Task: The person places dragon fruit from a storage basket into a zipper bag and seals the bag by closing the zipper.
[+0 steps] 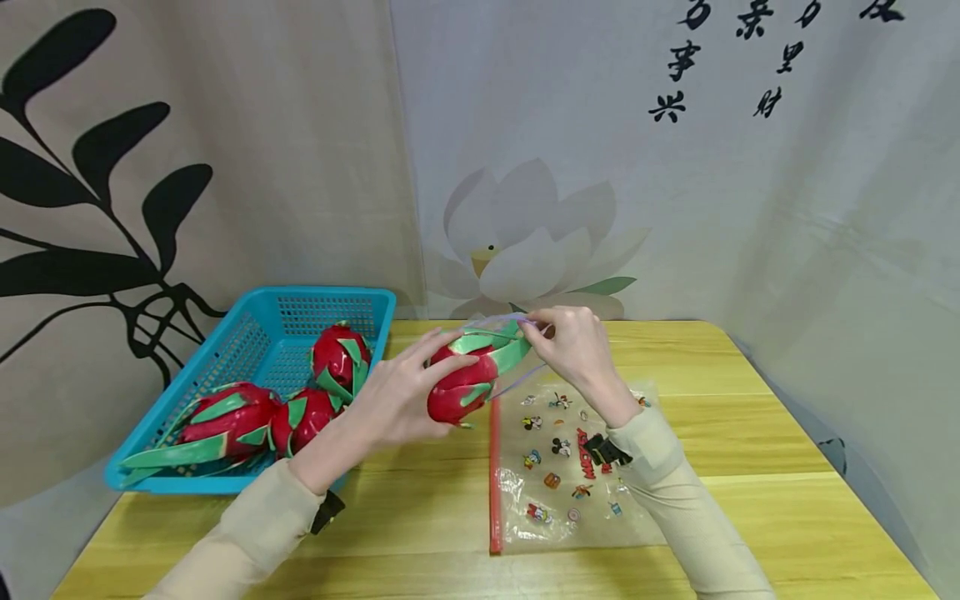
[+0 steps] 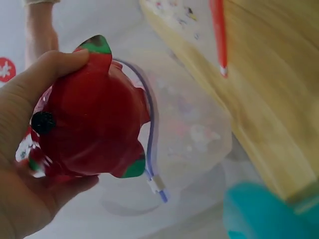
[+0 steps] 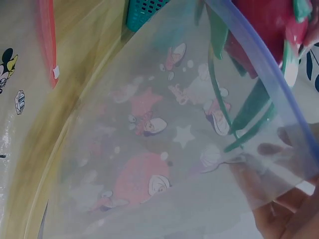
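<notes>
My left hand (image 1: 397, 393) grips a red dragon fruit (image 1: 459, 390) with green leaf tips, thumb and fingers on either side of it. Its dark round end faces the left wrist camera. Raised over the table, my right hand (image 1: 579, 348) pinches a translucent zip bag (image 3: 149, 129) printed with pink cartoon figures. The bag's purple zip edge (image 2: 152, 119) curves beside the fruit, with a white slider near one end. Through the film in the right wrist view, the long green leaves (image 3: 249, 112) show; the fruit's leafy end is at the bag's mouth.
A blue basket (image 1: 258, 293) at the left of the wooden table (image 1: 757, 517) holds several more dragon fruits (image 1: 232, 417). Flat on the table beneath my right arm lies a clear bag (image 1: 551, 521) with a red zip edge and cartoon prints. A printed curtain (image 1: 300, 150) hangs behind.
</notes>
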A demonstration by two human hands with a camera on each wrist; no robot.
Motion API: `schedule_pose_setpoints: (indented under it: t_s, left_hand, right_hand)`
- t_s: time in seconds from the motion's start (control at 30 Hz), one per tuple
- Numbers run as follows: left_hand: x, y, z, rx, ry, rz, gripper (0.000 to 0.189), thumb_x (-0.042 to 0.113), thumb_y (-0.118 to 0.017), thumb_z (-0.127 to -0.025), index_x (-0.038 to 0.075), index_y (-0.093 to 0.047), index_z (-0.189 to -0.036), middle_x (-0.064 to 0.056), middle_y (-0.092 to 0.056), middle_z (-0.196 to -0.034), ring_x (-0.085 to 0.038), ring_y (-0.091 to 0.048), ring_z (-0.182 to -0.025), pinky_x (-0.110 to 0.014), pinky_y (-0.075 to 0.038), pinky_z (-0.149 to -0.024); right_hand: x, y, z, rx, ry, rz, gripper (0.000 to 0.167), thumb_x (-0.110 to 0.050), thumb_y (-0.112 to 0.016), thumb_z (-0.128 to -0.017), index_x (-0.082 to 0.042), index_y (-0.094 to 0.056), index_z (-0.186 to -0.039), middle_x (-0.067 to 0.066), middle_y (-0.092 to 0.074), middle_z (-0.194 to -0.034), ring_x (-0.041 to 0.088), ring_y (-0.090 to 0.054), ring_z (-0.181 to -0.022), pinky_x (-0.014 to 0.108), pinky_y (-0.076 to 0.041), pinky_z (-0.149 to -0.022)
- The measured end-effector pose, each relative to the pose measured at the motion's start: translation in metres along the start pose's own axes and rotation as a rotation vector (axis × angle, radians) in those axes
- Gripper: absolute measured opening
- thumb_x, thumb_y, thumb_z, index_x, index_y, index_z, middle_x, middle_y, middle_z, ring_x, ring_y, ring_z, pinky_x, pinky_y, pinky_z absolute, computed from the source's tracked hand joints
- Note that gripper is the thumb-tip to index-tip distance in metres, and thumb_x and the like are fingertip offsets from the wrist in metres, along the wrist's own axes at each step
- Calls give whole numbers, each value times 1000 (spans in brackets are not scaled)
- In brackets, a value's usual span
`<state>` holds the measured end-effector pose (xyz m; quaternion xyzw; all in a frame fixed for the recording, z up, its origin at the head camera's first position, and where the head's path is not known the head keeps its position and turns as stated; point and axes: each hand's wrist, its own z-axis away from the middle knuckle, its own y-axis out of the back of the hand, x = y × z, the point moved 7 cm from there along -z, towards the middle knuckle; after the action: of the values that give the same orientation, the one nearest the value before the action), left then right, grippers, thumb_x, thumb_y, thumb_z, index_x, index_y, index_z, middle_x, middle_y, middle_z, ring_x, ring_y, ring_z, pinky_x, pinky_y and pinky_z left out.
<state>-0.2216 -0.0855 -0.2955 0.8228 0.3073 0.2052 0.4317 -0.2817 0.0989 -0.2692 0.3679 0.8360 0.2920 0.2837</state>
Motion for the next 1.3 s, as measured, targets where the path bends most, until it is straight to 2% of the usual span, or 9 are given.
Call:
schedule_pose_setpoints:
  t_s: [0.1, 0.2, 0.37, 0.53, 0.63, 0.77, 0.93, 1.07, 1.3]
  left_hand:
    - [-5, 2, 0, 21, 90, 76, 82, 38, -90, -53, 22, -59, -127, -10, -51, -137, -29, -61, -109, -38, -59, -72]
    - [-9, 2, 0, 37, 169, 132, 82, 40, -90, -53, 22, -60, -127, -9, -51, -136, -26, -64, -101, -37, -59, -73]
    - [-10, 0, 1, 72, 286, 191, 82, 39, -89, -55, 19, -60, -128, -9, -52, -134, -28, -61, -106, -39, -59, -75]
    - [-11, -4, 2, 96, 421, 212, 83, 43, -87, -56, 19, -59, -130, -10, -52, -133, -29, -56, -112, -42, -58, -77]
    - [-11, -7, 1, 110, 473, 231, 83, 45, -86, -57, 19, -58, -131, -10, -52, -134, -30, -55, -113, -44, -58, -78]
    - [-12, -8, -1, 147, 489, 243, 77, 44, -85, -60, 18, -60, -128, -9, -53, -134, -31, -61, -107, -43, -58, -78]
    - [-16, -7, -3, 210, 481, 198, 58, 42, -80, -67, 15, -67, -118, -7, -60, -127, -29, -66, -97, -41, -59, -72]
    - [-17, -13, -3, 221, 462, 173, 51, 41, -79, -69, 14, -71, -111, -5, -66, -118, -24, -68, -94, -39, -58, -72]
    - [-12, -22, -2, 229, 420, 155, 50, 40, -81, -70, 11, -72, -110, -8, -68, -115, -25, -69, -93, -37, -59, -71]
  right_hand:
    - [0, -1, 0, -8, -5, -2, 15, -19, -66, -86, -10, -78, -87, 5, -73, -71, 14, -65, -55, 24, -44, -45]
    - [0, -1, 1, -13, -13, -6, 15, -17, -65, -85, -9, -78, -88, 6, -73, -71, 14, -65, -56, 24, -45, -44]
    - [0, -1, 2, -23, -23, -16, 15, -15, -64, -86, -8, -77, -87, 7, -74, -73, 16, -67, -57, 26, -48, -45]
    - [-3, -3, 4, -51, -8, -15, 14, -16, -65, -86, -8, -76, -84, 6, -73, -71, 15, -67, -57, 25, -48, -46]
    - [-4, -4, 5, -67, 2, -8, 13, -15, -65, -85, -9, -75, -79, 6, -73, -70, 15, -67, -58, 25, -49, -46]
    - [-4, -6, 7, -87, 2, 4, 11, -14, -66, -83, -11, -75, -78, 4, -73, -69, 15, -67, -58, 25, -47, -44]
    - [-5, -10, 8, -126, -11, -7, 12, -13, -66, -83, -12, -77, -84, 2, -73, -70, 11, -66, -58, 22, -45, -45]
    - [-8, -14, 8, -148, -11, -17, 13, -14, -65, -83, -13, -77, -85, 2, -73, -71, 11, -67, -59, 21, -45, -46]
    - [-10, -17, 8, -130, 6, -31, 13, -12, -65, -83, -12, -78, -85, 4, -74, -72, 12, -68, -59, 24, -48, -47]
